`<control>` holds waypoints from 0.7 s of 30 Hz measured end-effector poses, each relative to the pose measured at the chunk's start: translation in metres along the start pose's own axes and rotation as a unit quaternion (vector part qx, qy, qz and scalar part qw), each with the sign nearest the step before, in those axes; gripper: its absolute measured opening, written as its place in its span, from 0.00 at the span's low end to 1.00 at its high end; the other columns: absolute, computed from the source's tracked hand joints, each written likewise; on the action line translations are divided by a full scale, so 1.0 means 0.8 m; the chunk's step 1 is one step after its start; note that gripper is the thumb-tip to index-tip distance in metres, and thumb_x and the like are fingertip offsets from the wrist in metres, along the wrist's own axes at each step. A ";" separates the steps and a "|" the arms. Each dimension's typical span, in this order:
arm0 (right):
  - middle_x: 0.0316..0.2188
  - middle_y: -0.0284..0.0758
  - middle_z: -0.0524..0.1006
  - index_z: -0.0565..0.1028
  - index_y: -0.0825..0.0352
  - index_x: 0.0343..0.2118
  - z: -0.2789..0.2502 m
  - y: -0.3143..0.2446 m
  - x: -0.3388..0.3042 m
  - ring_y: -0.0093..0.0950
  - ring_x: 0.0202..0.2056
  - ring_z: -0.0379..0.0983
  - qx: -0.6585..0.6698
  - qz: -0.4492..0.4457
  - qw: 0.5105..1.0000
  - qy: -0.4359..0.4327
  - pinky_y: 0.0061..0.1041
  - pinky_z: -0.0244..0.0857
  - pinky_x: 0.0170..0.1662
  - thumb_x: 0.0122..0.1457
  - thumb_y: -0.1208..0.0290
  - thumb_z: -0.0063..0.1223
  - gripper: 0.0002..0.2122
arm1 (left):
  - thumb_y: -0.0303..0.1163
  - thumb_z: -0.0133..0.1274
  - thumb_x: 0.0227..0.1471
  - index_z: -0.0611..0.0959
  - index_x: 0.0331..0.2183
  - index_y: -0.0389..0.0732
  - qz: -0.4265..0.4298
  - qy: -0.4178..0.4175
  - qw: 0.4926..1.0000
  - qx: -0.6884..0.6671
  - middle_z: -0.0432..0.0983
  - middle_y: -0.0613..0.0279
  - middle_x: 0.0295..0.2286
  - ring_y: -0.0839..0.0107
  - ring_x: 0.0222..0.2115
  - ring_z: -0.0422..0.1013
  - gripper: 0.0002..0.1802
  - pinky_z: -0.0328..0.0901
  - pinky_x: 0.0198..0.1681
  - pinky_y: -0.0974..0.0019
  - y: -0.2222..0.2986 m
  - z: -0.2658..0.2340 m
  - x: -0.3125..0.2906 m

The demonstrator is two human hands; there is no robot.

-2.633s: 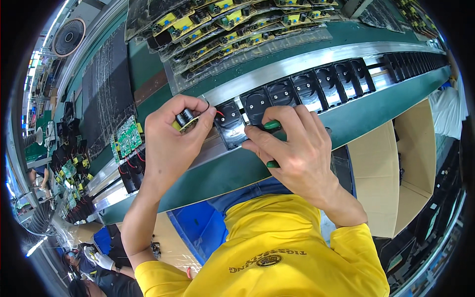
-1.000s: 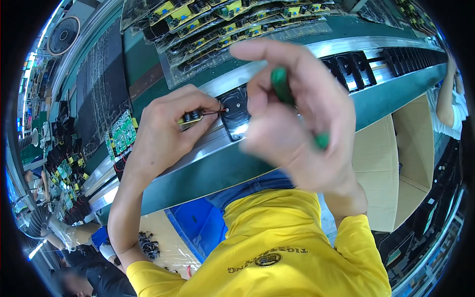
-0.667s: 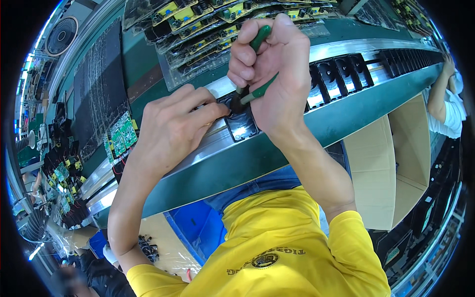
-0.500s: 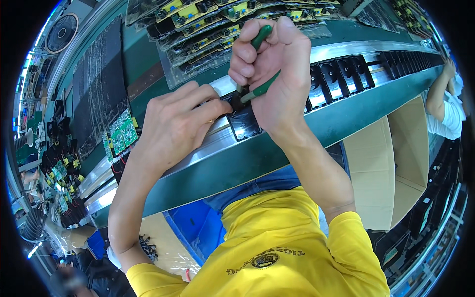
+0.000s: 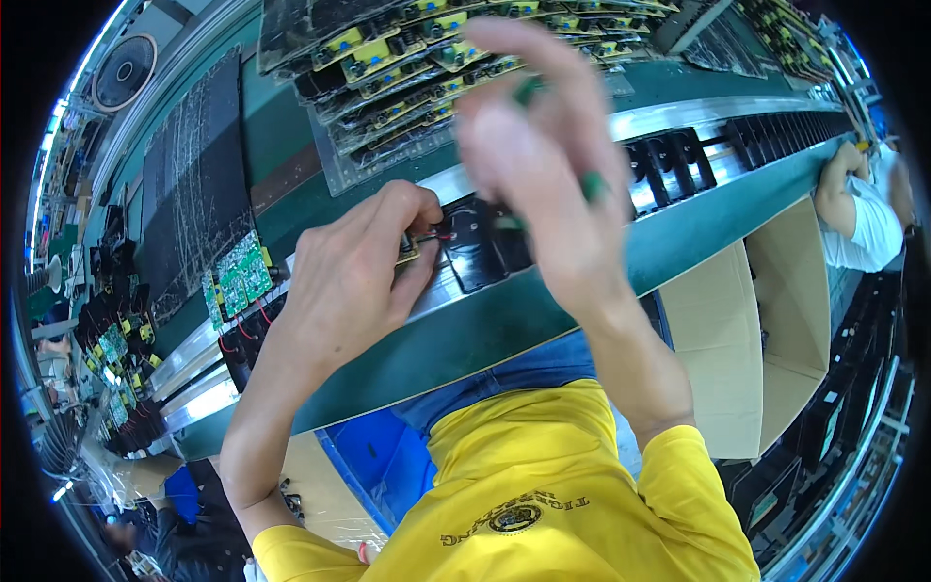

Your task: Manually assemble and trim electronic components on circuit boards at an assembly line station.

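In the head view, the flat, black plastic case (image 5: pixel 477 254) lies just to the right of the left hand (image 5: pixel 351 276). Its long side runs from near to far. The left hand is nearer to it; its grip is pinched on a small yellow and black part (image 5: pixel 408 250), with a thin red wire (image 5: pixel 443 236) reaching to the case. The right hand (image 5: pixel 551 179) is blurry, above and to the right. Its grip is around a tool with green handles (image 5: pixel 593 184), but I cannot tell if the tool is open.

The case sits on a shiny metal rail (image 5: pixel 659 120) along the green bench (image 5: pixel 504 325). More black cases (image 5: pixel 669 165) stand to the right. Stacked boards with yellow parts (image 5: pixel 407 82) are on the far side, and a brown cardboard box (image 5: pixel 713 339) is near, on the right.
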State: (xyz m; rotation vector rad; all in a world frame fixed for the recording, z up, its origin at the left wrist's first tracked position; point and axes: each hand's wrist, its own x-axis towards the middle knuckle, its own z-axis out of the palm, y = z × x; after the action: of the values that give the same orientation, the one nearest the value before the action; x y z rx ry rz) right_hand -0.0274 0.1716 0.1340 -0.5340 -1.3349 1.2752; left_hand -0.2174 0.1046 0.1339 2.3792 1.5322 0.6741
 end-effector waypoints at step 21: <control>0.48 0.31 0.76 0.87 0.57 0.36 -0.037 0.006 -0.060 0.32 0.41 0.70 -0.647 -0.166 0.735 -0.118 0.29 0.67 0.46 0.53 0.68 0.72 0.07 | 0.21 0.66 0.63 0.89 0.41 0.35 -0.205 0.042 0.937 -0.278 0.82 0.60 0.37 0.67 0.34 0.74 0.04 0.70 0.44 0.66 0.012 0.028 -0.006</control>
State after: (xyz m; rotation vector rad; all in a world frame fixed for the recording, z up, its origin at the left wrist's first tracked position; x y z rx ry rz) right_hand 0.0093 0.1417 0.1031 -1.0097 -2.3292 -0.0985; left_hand -0.2001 0.0974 0.1176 1.5784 1.5406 0.9588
